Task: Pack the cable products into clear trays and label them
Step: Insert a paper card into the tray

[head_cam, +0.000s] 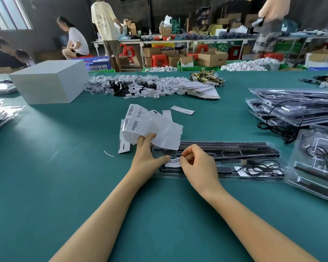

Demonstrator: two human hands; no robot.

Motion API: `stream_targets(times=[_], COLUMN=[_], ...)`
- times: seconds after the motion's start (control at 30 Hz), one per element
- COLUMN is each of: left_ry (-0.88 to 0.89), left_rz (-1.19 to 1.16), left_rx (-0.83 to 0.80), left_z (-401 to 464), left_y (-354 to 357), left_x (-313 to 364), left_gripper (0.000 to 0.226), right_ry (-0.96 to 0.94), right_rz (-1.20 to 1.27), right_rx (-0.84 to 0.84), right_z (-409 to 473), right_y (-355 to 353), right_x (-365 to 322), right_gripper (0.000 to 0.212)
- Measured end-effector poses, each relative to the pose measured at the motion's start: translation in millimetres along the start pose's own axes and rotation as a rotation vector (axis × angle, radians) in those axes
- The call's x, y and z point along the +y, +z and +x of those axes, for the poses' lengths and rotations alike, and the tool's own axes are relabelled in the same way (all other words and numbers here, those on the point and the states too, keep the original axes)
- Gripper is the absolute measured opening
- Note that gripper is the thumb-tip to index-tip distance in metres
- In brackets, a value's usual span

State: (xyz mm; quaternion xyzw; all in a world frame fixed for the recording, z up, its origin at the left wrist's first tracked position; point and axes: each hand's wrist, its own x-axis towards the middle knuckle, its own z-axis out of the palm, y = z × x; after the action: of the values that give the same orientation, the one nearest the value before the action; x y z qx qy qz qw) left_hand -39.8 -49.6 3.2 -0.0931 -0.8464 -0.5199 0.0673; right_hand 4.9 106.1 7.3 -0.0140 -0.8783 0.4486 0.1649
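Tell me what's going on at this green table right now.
A person is labelling a packed clear tray of cables on the green table. The right hand pinches a barcode sticker at the tray's left end, while the left hand holds the sheet of stickers and steadies the sticker with its thumb. More packed trays are stacked to the right.

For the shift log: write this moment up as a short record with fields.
surface: green table
left hand: holds a label sheet, thumb near the barcode sticker
right hand: pinches the sticker over the clear tray
tray contents: black rods and a coiled cable
right side: stacks of packed trays
far side: white box, pile of small tags
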Motion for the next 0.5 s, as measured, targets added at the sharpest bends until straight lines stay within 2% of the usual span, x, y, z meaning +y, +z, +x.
stream_targets(times=[0.1,0.2,0.27,0.33,0.4,0.5], left_ry=[0.018,0.029,0.033,0.037,0.049,0.066], left_rz=[0.017,0.011,0.018,0.021,0.032,0.089], left_rx=[-0.005,0.005,0.010,0.004,-0.011,-0.068], left_z=[0.2,-0.3,-0.6,-1.0,-1.6,-1.4], left_y=[0.2,0.1,-0.1,-0.5,-0.9,-2.8], left_x=[0.0,0.3,0.9,1.7,2.8,2.3], left_gripper=[0.072,0.068,0.067,0.068,0.070,0.071], right_ry=[-0.179,-0.330,-0.283,-0.152,-0.026,0.006], right_rz=[-0.228,-0.572,-0.650,-0.648,-0.603,-0.536], right_rx=[0.030,0.128,0.194,0.151,0.112,0.136], right_z=[-1.6,-5.6,-7.0,-4.5,1.1,4.3], right_y=[1.2,8.7,10.5,8.1,2.5,-1.4], right_x=[-2.4,-8.2,-10.3,-5.7,3.0,7.0], right_gripper=[0.013,0.034,0.043,0.049,0.047,0.037])
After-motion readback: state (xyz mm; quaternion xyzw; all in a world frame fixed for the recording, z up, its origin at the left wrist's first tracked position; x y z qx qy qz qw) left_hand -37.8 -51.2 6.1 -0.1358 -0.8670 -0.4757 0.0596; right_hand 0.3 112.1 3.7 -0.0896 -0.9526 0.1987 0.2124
